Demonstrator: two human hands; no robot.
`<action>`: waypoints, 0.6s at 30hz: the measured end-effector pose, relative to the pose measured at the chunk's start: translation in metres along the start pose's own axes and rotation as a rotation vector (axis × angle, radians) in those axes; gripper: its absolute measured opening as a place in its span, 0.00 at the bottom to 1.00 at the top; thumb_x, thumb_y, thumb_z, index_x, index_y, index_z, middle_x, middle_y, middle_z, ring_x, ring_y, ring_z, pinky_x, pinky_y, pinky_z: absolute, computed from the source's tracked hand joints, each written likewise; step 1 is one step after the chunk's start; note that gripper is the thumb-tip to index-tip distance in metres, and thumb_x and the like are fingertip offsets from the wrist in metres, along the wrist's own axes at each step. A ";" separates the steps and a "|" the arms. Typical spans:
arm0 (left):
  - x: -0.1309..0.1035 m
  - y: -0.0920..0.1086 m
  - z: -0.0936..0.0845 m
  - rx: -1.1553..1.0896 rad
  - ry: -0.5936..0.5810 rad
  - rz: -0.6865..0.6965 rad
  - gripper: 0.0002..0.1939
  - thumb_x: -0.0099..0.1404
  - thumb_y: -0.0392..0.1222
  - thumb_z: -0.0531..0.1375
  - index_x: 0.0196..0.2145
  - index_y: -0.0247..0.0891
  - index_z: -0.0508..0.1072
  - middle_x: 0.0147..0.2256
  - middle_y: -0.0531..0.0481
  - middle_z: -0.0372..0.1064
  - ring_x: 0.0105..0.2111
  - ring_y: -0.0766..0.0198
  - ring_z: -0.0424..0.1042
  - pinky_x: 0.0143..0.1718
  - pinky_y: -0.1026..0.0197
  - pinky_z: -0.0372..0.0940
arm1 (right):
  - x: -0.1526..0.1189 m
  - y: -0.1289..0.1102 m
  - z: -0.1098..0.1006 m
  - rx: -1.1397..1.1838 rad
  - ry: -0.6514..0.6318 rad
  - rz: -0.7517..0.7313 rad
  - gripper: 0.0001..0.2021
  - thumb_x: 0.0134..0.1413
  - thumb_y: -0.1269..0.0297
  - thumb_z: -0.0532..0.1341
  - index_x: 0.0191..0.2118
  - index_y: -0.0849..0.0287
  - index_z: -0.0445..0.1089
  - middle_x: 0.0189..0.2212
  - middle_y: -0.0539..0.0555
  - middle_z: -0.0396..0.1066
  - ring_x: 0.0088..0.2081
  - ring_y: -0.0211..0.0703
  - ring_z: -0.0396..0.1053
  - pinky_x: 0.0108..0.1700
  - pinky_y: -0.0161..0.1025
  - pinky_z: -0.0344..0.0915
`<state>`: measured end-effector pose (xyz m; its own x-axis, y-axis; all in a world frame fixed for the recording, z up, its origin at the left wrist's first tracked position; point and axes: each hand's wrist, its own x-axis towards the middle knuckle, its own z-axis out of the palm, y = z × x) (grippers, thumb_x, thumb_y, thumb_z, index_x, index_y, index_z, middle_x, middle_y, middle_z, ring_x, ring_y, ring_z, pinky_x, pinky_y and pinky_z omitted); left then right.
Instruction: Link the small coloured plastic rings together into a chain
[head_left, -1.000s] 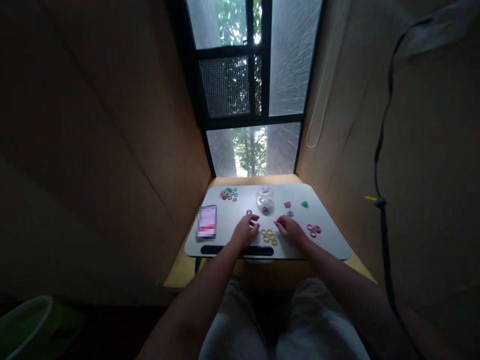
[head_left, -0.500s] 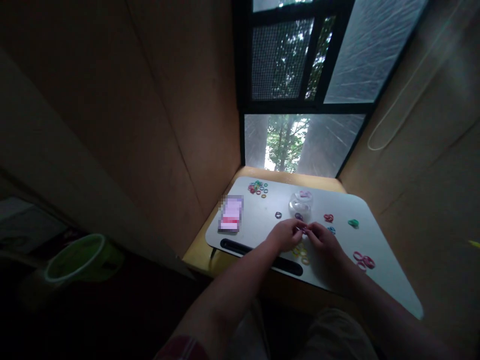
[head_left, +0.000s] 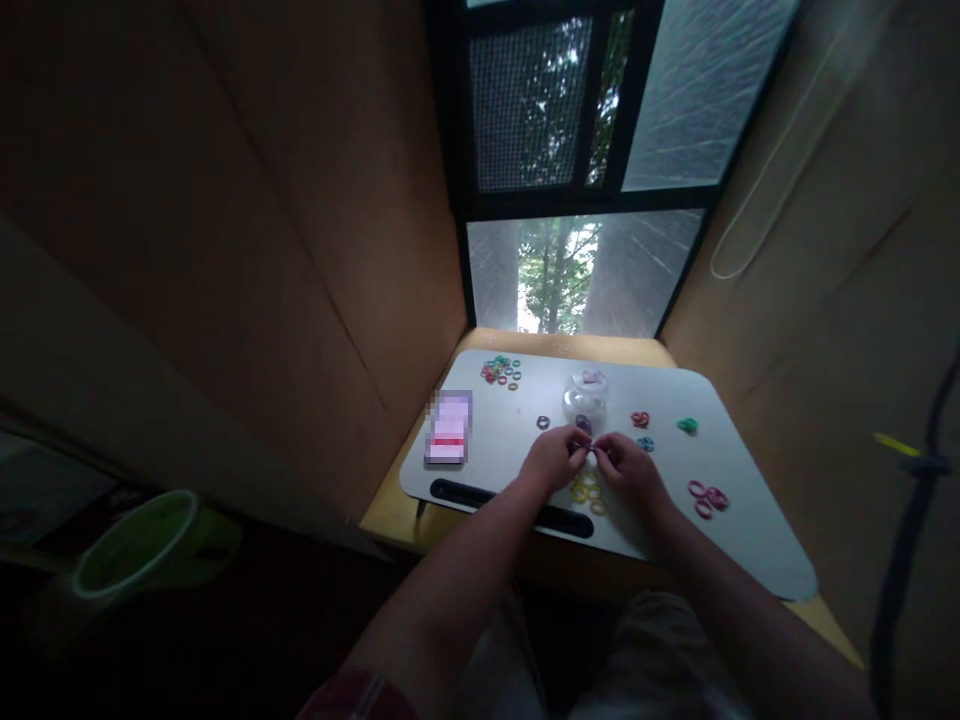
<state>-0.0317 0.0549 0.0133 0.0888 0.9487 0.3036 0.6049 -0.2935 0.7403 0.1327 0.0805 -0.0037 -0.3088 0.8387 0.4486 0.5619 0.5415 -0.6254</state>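
My left hand (head_left: pixel 553 458) and my right hand (head_left: pixel 627 470) meet over the small white table (head_left: pixel 750 550). Their fingertips pinch a small purplish hair tie (head_left: pixel 592 447) between them; its full shape is hard to make out. Just beyond the fingers lie dark purple hair ties (head_left: pixel 583 424), in front of a clear round jar (head_left: pixel 586 398). Yellow hair ties (head_left: pixel 587 489) are spread below the hands. Red ones (head_left: pixel 640 419) and blue ones (head_left: pixel 645 444) sit close to my right hand. A dark hair tie (head_left: pixel 543 423) lies beyond my left hand.
A mixed-colour heap of hair ties (head_left: pixel 498 370) is at the far left, above a phone (head_left: pixel 450 428) with a blurred screen. Green ties (head_left: pixel 688 426) and pink ties (head_left: pixel 709 497) lie right. A black slot (head_left: pixel 465 492) runs along the front; a green basket (head_left: pixel 142 545) stands lower left.
The view has shifted, so the table appears slightly farther left and a dark strap shows at the right. Both hands stay together, pinching the hair tie, with fingertips slightly changed.
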 end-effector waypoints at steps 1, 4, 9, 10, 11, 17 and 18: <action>0.000 0.000 0.000 -0.004 0.001 -0.004 0.09 0.60 0.35 0.59 0.39 0.39 0.75 0.33 0.51 0.75 0.31 0.67 0.72 0.37 0.66 0.66 | 0.000 0.000 0.000 -0.002 0.007 -0.008 0.07 0.53 0.61 0.56 0.32 0.59 0.67 0.26 0.52 0.68 0.26 0.40 0.64 0.30 0.36 0.61; 0.001 -0.001 0.001 -0.011 0.014 -0.009 0.08 0.60 0.35 0.59 0.38 0.38 0.75 0.32 0.51 0.75 0.30 0.67 0.71 0.35 0.66 0.65 | 0.000 -0.002 0.000 -0.009 0.005 -0.005 0.06 0.53 0.63 0.56 0.31 0.58 0.67 0.26 0.51 0.67 0.26 0.39 0.64 0.31 0.36 0.60; 0.002 -0.003 0.001 0.004 0.022 -0.023 0.05 0.60 0.37 0.60 0.36 0.38 0.74 0.31 0.51 0.74 0.29 0.67 0.69 0.33 0.66 0.63 | 0.000 -0.006 0.000 -0.008 -0.014 0.024 0.03 0.51 0.66 0.56 0.31 0.58 0.66 0.26 0.50 0.67 0.26 0.38 0.63 0.31 0.35 0.59; 0.002 -0.003 0.001 -0.003 0.019 -0.023 0.05 0.61 0.38 0.60 0.35 0.38 0.74 0.30 0.51 0.74 0.29 0.67 0.69 0.32 0.66 0.62 | -0.001 -0.007 0.000 -0.007 -0.009 0.034 0.03 0.51 0.66 0.56 0.31 0.58 0.66 0.26 0.50 0.67 0.26 0.38 0.63 0.31 0.35 0.59; 0.002 -0.002 0.000 -0.012 0.016 -0.021 0.04 0.61 0.38 0.60 0.35 0.37 0.74 0.30 0.51 0.73 0.29 0.67 0.69 0.32 0.66 0.62 | -0.001 -0.008 0.001 -0.007 -0.002 0.041 0.03 0.52 0.65 0.56 0.31 0.58 0.65 0.26 0.50 0.66 0.27 0.38 0.63 0.31 0.35 0.59; 0.001 -0.003 0.000 -0.014 0.035 -0.018 0.07 0.60 0.43 0.61 0.30 0.37 0.70 0.26 0.53 0.70 0.25 0.69 0.66 0.27 0.67 0.58 | 0.002 -0.009 0.004 -0.029 0.018 0.120 0.04 0.53 0.64 0.55 0.28 0.57 0.62 0.23 0.48 0.65 0.26 0.38 0.62 0.30 0.34 0.55; 0.001 -0.003 0.001 -0.012 0.035 -0.012 0.07 0.61 0.43 0.60 0.30 0.37 0.70 0.26 0.54 0.70 0.24 0.69 0.65 0.27 0.67 0.57 | 0.004 -0.008 0.005 -0.030 0.014 0.141 0.04 0.52 0.64 0.55 0.28 0.56 0.62 0.23 0.47 0.65 0.25 0.38 0.62 0.29 0.34 0.55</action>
<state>-0.0330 0.0571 0.0109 0.0538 0.9477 0.3147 0.5959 -0.2834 0.7514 0.1228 0.0799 -0.0003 -0.2145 0.9055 0.3661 0.6219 0.4157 -0.6637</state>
